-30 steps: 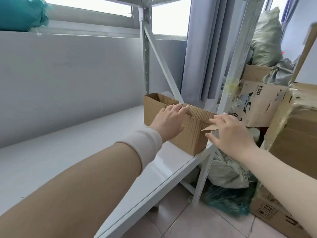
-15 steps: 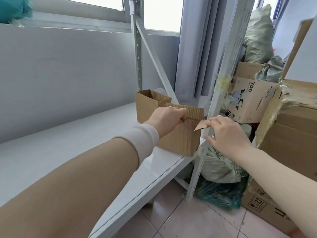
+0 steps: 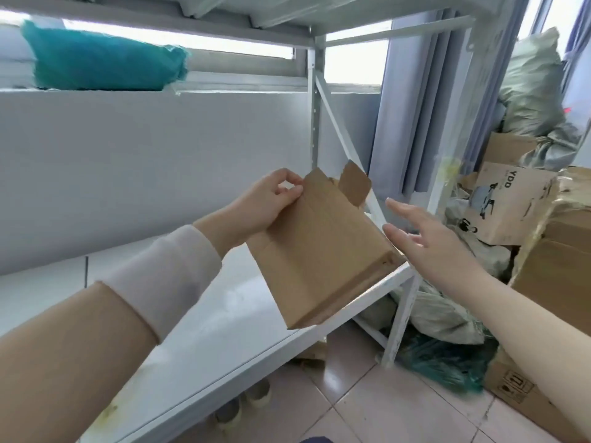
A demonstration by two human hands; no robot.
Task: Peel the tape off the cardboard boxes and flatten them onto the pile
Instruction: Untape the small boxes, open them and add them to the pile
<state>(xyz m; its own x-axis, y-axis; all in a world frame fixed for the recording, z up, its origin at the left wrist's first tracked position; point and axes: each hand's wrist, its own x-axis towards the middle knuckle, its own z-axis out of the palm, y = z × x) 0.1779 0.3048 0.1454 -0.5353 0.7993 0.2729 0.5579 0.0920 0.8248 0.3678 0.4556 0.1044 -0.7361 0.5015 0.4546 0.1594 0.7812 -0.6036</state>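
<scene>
Brown cardboard box (image 3: 316, 251), tilted and held above the white metal shelf (image 3: 224, 314), hangs from a person's left hand (image 3: 265, 203), whose thumb and fingers pinch its upper edge. The right hand (image 3: 425, 241) is spread wide just beside the box's right side; contact cannot be made out. Open floor tiles (image 3: 367, 410) lie below the shelf's front edge. A grey curtain (image 3: 415, 107), a carton marked YDD (image 3: 508, 203) and grey sacks (image 3: 531, 84) crowd the right. The box's far faces are hidden.
</scene>
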